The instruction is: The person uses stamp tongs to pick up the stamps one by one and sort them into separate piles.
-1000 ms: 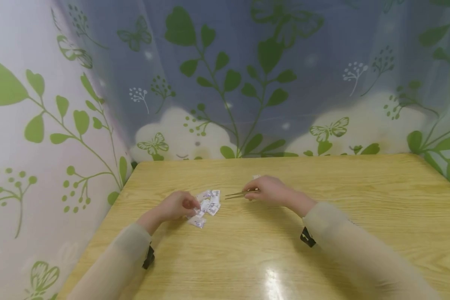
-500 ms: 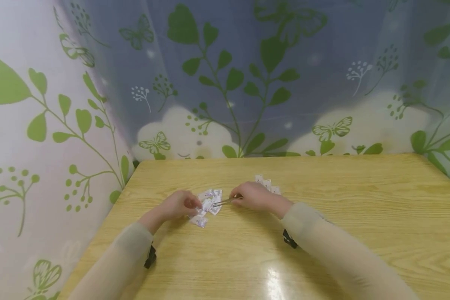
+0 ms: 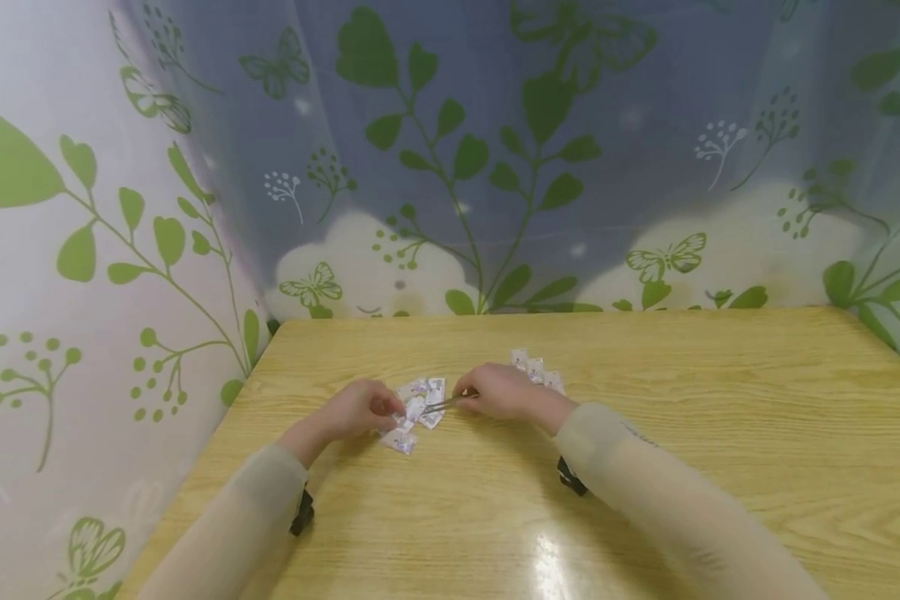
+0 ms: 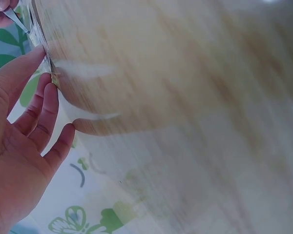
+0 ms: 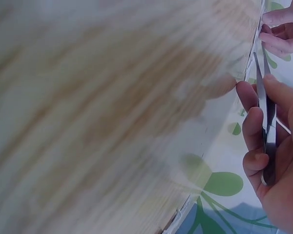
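Note:
A small pile of white and purple printed packets (image 3: 401, 441) lies on the table, left of the middle in the head view. My left hand (image 3: 356, 408) rests at the pile's left side, thumb and fingertips on the packets. In the left wrist view its fingers are loosely bent and spread against the table. My right hand (image 3: 498, 390) grips metal tweezers (image 5: 266, 126) between thumb and fingers. The tweezers' tips point left and overlap the right-hand packets of the pile in the head view; their two arms stand slightly apart in the right wrist view.
Several similar packets (image 3: 536, 367) lie in a slanting, overlapping row behind the right hand. The wood-grain table (image 3: 450, 517) meets a leaf-and-butterfly patterned curtain (image 3: 450, 183) at the back and left. A black wrist strap (image 3: 572, 477) shows under the right sleeve.
My right hand has moved left with the tweezers, from beside the row of packets to the pile, uncovering the row. The left hand has stayed in place.

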Available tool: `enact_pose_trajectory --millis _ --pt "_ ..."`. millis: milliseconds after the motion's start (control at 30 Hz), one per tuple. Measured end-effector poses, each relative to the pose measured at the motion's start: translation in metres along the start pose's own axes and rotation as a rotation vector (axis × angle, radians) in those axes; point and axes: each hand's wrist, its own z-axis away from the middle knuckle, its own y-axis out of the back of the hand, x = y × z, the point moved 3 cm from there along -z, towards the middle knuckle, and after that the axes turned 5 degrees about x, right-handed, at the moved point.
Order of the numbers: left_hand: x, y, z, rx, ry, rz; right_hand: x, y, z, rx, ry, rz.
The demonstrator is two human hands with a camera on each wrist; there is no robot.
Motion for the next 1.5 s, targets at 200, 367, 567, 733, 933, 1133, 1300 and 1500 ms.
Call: enact_pose_trajectory --millis 200,367,567,733,933,1133,1300,1500 --pt "0.000 -0.002 -0.001 0.001 0.007 -0.003 -0.002 -0.004 -0.002 0.009 0.018 0.012" --pt "0.001 -0.002 -0.001 -0.003 0.010 0.004 -0.005 -0.006 -0.003 0.016 0.066 0.056" --pt "0.000 -0.004 -0.002 0.003 0.010 -0.002 -0.006 -0.007 -0.002 0.021 0.072 0.060" --pt "0.001 -0.004 -0.002 0.009 0.004 -0.006 -0.006 -0.007 -0.002 0.033 0.079 0.059" --pt "0.006 0.001 -0.002 0.029 0.029 0.044 -0.006 -0.002 0.000 0.057 0.061 0.022" --pt "0.013 0.009 -0.003 0.086 -0.053 0.036 -0.005 0.007 0.004 0.076 0.057 -0.005" --pt "0.021 0.013 -0.001 0.109 -0.103 0.046 -0.001 0.022 0.016 0.072 0.062 -0.057" --pt "0.042 0.010 0.003 0.118 -0.183 0.042 0.011 0.041 0.037 0.058 0.125 -0.088"
